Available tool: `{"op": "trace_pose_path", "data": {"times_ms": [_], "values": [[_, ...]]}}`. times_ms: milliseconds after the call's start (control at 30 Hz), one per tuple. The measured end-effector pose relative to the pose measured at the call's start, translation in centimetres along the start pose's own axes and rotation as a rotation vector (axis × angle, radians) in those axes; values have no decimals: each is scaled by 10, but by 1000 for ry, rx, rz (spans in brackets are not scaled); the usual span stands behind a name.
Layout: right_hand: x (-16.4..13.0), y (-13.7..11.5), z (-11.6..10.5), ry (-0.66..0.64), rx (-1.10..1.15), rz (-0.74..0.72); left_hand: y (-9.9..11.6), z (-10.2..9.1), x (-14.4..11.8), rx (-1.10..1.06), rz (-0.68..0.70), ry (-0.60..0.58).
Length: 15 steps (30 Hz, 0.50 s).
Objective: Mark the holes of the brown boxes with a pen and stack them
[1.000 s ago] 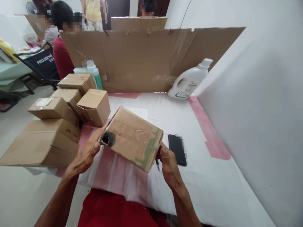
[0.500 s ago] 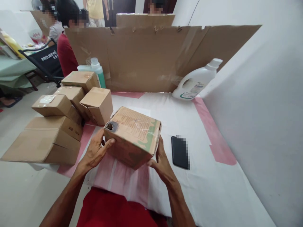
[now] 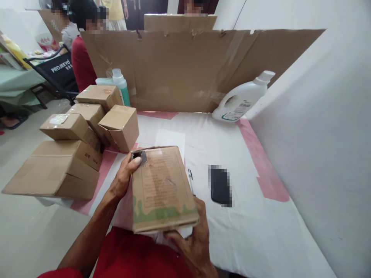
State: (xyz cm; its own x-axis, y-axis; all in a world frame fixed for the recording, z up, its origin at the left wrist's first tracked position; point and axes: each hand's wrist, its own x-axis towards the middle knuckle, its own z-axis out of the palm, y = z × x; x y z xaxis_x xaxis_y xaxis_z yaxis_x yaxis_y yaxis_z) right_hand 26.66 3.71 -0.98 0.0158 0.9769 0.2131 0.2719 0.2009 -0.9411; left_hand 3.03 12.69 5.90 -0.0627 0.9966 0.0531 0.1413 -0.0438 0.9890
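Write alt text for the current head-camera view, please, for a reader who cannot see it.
A person's left-hand grip and right-hand grip hold a green-printed cardboard box with a dark corner hole. To its right lie a pen and black smartphone; other cardboard boxes stand at left, and a white handled jug is near a cardboard partition.

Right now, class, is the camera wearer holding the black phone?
No, the black phone lies on the white cloth, while the left hand and right hand hold a cardboard box.
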Motion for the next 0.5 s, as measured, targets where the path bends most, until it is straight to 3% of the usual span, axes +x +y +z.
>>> {"op": "trace_pose_path", "data": {"times_ms": [100, 167, 233, 367, 500], "values": [[7, -16, -27, 44, 113, -52, 11, 6, 1, -141, -39, -240], [30, -37, -47, 113, 82, 2, 22, 14, -2, -116, -21, -349], [57, -64, -60, 97, -25, 82, 32, 24, -8, -79, 11, -426], [91, -110, -63, -63, -232, -20, 50, 40, -24, -13, 67, -507], [89, -125, -52, -207, -322, -54, 56, 43, -37, -7, 98, -486]]}}
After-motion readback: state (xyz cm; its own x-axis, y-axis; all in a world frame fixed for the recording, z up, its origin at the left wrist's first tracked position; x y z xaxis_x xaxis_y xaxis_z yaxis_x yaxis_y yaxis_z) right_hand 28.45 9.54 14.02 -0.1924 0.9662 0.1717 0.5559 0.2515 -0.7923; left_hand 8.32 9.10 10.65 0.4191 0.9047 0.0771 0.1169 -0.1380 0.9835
